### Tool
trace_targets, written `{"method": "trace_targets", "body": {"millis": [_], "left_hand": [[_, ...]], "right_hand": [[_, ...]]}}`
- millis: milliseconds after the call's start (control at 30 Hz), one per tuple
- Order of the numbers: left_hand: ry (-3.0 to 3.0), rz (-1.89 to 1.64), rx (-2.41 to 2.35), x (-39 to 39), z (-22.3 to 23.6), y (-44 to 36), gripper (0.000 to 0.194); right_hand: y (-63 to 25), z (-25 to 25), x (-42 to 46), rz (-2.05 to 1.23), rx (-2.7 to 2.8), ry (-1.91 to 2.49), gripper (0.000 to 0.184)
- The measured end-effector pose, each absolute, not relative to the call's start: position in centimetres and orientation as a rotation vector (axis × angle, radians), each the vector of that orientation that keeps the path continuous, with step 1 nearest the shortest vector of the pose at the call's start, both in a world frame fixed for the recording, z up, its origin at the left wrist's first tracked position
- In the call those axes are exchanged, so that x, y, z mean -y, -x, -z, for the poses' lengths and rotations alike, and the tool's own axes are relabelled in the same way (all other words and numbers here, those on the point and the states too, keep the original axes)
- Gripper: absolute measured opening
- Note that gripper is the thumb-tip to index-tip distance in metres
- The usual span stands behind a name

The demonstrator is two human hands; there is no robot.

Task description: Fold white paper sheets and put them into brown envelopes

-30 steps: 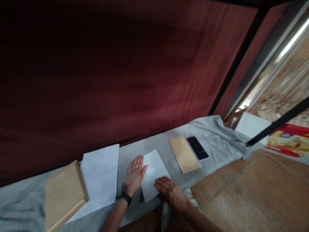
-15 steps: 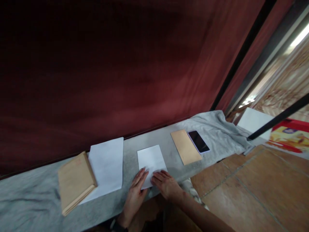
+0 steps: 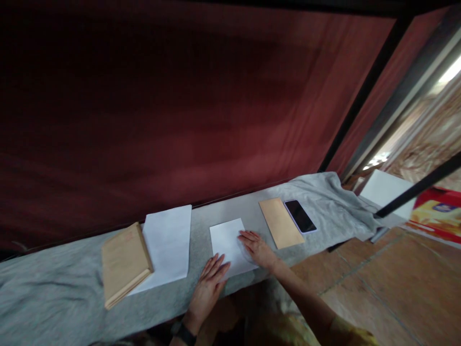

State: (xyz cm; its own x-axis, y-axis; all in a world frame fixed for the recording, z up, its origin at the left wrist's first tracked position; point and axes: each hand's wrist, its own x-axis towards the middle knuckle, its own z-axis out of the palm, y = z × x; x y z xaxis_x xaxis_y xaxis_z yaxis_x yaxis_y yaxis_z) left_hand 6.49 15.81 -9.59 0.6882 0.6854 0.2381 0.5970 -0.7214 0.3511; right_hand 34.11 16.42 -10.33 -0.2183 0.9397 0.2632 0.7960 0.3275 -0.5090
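A white sheet of paper point(image 3: 227, 236), perhaps folded, lies flat on the grey cloth in front of me. My left hand point(image 3: 209, 287) rests on its lower left corner with the fingers stretched out. On the sheet's right side lies my right hand point(image 3: 257, 248), flat, its fingers extended towards the upper left. Neither hand grasps anything. Just right of the sheet is a brown envelope point(image 3: 281, 222). To the left, larger white sheets point(image 3: 167, 245) lie partly beneath a stack of brown envelopes point(image 3: 126, 262).
A phone point(image 3: 300, 216) lies beside the single envelope. Grey cloth point(image 3: 54, 288) covers the narrow bench. A dark red panel point(image 3: 201, 120) rises behind it, with a black bar point(image 3: 360, 101) on the right. A white box point(image 3: 387, 192) and a red package point(image 3: 439, 211) stand on the tiled floor point(image 3: 396, 278).
My right hand has slid up along the right side of the paper, away from the near edge. My left hand stays near the lower left corner. The view has shifted slightly.
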Motion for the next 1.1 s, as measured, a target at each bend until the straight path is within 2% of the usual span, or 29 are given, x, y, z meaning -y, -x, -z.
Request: {"method": "trace_targets", "body": {"millis": [100,167,267,433,500,567,700,867,1100], "left_hand": [[-2.443,-0.687,-1.082,-15.9,9.9,-6.4,0.034],[-2.279,-0.797,-1.157,-16.1,10.1,-6.5,0.031],[-2.123,-0.858,-1.215,-16.7,10.0,-6.7,0.030],[-2.025,-0.823,-1.214,-18.0,9.4,-6.1,0.055],[-2.038,-0.821,-1.241,-18.4,9.4,-5.8,0.057],[-2.082,-0.803,-1.245,-18.7,9.4,-5.8,0.052],[-2.058,-0.822,-1.295,-19.0,9.4,-6.9,0.022],[-1.912,-0.877,-1.467,-19.3,8.8,-8.5,0.031],[-1.823,-0.883,-1.660,-20.5,7.8,-9.9,0.034]], "right_hand": [[-35.4,11.1,-15.7,-0.471,1.998,1.471,0.059],[-36.1,11.4,-14.9,-0.503,1.990,1.441,0.061],[-36.1,11.7,-13.9,-0.485,1.978,1.436,0.056],[-35.1,11.9,-14.1,-0.430,1.905,1.474,0.049],[-34.9,12.1,-14.3,-0.424,1.854,1.477,0.043],[-34.9,12.1,-14.4,-0.425,1.804,1.477,0.036],[-35.1,12.0,-14.3,-0.451,1.776,1.469,0.023],[-34.3,11.5,-14.6,-0.334,1.689,1.607,0.025],[-32.3,11.8,-16.6,-0.144,1.566,1.758,0.022]]}}
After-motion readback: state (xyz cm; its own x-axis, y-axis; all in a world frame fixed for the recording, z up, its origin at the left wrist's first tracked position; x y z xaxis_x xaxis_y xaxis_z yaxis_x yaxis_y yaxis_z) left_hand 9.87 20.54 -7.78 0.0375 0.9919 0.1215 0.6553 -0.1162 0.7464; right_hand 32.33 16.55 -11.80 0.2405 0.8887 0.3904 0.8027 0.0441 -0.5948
